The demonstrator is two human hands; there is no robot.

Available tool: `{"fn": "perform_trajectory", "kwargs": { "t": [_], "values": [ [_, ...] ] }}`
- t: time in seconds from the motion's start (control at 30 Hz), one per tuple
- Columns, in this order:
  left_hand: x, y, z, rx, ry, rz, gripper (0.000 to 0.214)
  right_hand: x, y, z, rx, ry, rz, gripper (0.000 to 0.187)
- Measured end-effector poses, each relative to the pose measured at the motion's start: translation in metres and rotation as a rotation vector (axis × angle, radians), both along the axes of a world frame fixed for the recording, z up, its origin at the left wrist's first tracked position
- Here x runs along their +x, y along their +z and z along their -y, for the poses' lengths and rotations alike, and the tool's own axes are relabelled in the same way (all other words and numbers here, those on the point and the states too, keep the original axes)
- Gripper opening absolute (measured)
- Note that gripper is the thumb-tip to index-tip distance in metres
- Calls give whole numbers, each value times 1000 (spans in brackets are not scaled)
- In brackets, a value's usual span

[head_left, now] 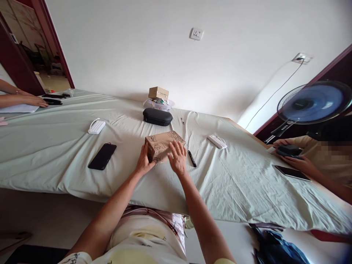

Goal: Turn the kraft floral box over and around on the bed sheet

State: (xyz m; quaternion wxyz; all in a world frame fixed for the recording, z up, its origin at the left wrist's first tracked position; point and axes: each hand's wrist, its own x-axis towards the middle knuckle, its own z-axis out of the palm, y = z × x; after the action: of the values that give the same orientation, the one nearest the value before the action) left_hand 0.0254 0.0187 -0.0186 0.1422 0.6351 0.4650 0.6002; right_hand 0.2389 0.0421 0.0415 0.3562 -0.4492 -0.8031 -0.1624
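A brown cardboard box with black line drawings on its faces sits in front of me on the cloth-covered table. My left hand grips its left end, thumb along the lower front and fingers round the side. Fingers spread, my right hand is at the front right of the box; whether it touches the cardboard I cannot tell. A black marker pen lies on the cloth just right of that hand.
Around the box lie a black phone, two white power banks and a black case. Behind stands a plastic tray with a small carton. Another person's hands are at right, near a fan; others' hands at left.
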Motion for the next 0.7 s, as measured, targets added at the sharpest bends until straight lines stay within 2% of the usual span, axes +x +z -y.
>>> {"fn": "perform_trajectory", "kwargs": {
  "t": [0.1, 0.2, 0.3, 0.37, 0.5, 0.7],
  "values": [
    [-3, 1, -2, -6, -62, 11, 107, 33, -4, -25, -93, -75, -194, 55],
    [-3, 0, -2, -44, -61, 39, 107, 53, -18, -36, -257, -24, -433, 65],
    [-4, -1, 0, -115, -57, 62, 100, 54, -34, -33, -506, 35, -560, 61],
    [-6, 2, 3, -129, -76, 75, 93, 49, -41, -29, -596, 38, -576, 51],
    [-10, 11, 8, -145, -85, 92, 80, 40, -44, -25, -585, 35, -589, 40],
    [-13, 17, 8, -323, -19, 95, 73, 45, -42, -23, -585, 90, -557, 29]
  ]
}}
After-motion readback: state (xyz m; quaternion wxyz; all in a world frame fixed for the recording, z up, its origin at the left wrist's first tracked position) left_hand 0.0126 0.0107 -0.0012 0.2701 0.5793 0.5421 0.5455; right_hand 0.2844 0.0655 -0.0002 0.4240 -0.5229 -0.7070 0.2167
